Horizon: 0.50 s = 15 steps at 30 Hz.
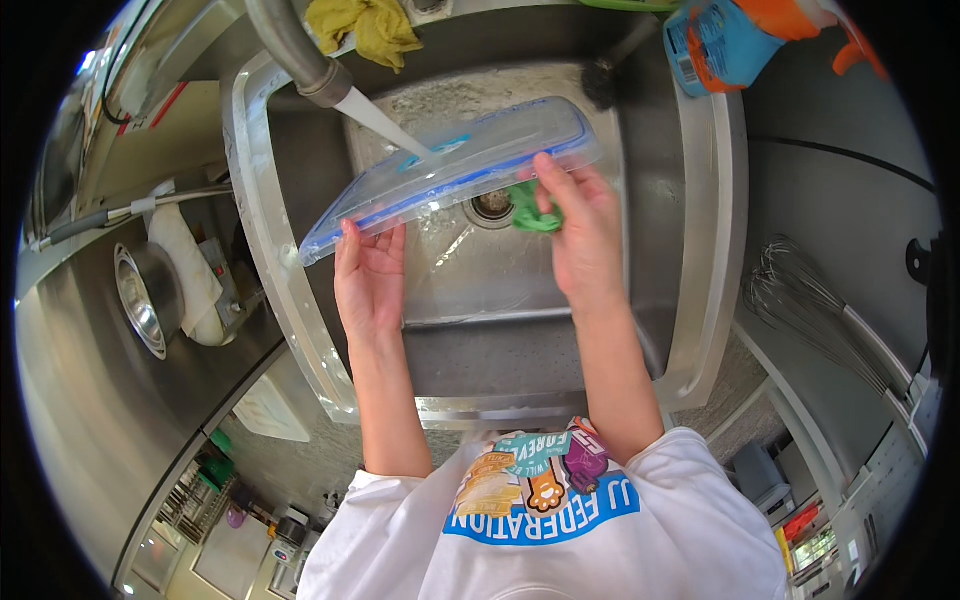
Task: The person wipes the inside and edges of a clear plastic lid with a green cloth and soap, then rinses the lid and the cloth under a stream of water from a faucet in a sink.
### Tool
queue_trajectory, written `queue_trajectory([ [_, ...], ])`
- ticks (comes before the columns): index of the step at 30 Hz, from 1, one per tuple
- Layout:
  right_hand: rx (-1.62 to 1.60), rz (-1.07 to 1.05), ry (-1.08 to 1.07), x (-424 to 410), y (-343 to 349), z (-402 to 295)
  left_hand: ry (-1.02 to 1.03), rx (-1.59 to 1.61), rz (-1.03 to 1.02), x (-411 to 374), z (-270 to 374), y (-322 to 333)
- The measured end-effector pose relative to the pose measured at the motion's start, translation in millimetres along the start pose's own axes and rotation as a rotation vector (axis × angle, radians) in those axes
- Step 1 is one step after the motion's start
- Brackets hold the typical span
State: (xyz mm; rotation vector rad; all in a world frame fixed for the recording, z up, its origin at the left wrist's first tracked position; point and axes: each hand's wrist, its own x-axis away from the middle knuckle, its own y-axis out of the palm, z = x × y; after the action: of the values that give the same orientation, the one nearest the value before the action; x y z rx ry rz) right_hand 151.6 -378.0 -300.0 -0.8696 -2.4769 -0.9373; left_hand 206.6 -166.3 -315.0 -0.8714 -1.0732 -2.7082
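Observation:
A clear plastic lid (487, 154) with a blue seal is held tilted over the stainless steel sink (480, 375). Water runs from the metal faucet (322, 79) onto its face. My left hand (371, 274) grips the lid's lower left edge, thumb on the near side. At the lid's right end, my right hand (581, 225) pinches the edge between thumb and fingers. A green cloth or scrubbing pad (534, 208) is also tucked in the fingers of my right hand. Behind it, the drain (493, 206) shows partly in the sink floor.
A yellow cloth (366, 28) lies on the far rim. A blue and orange spray bottle (716, 45) stands at the far right corner. Wire whisks (814, 300) hang at the right. On the left counter are a metal bowl (142, 300) and a white cloth roll (184, 270).

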Motion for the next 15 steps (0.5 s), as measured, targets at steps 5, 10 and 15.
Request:
queue_trajectory([
  [5, -0.196, -0.035, 0.026, -2, -10, -12, 0.078, 0.049, -0.047, 7, 4, -9],
  [10, -0.175, -0.107, 0.021, -1, -10, -10, 0.115, 0.11, -0.09, 11, 3, -21],
  [15, -0.18, -0.167, 0.04, -2, -10, -9, 0.123, 0.185, -0.115, 12, -1, -30],
])
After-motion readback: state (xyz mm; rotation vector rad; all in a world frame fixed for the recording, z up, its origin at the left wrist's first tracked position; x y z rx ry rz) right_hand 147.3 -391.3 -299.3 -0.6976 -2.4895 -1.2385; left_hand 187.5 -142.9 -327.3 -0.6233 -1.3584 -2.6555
